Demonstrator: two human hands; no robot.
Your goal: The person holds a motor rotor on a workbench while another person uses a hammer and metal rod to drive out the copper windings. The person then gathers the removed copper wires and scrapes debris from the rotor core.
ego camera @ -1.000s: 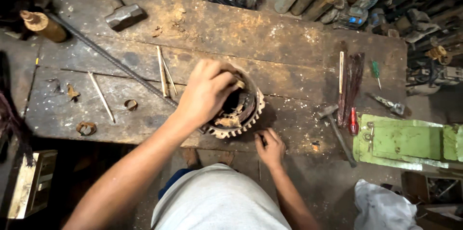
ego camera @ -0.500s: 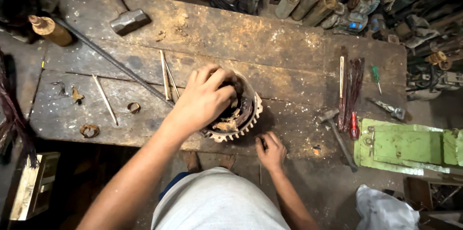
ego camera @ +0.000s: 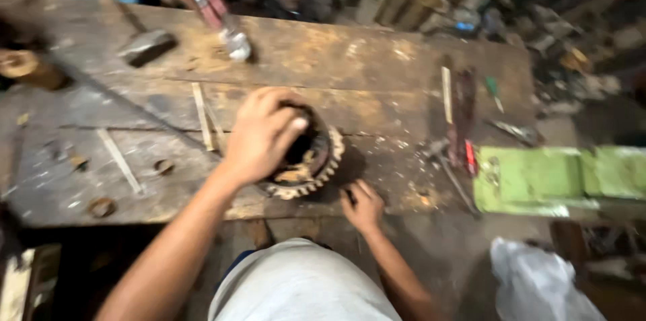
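Gear [ego camera: 316,176]: rusty toothed ring, lying flat near front edge of desk [ego camera: 377,52], axis upright. Left hand [ego camera: 259,136]: directly on top, fingers curled over rim and gripping. Right hand [ego camera: 363,205]: just beside, at front edge, fingers loosely bent, holding nothing visible.

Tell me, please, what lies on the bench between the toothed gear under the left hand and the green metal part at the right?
In the head view, between the gear and the green part lie a few thin tools, one with a red handle, on the wooden bench.
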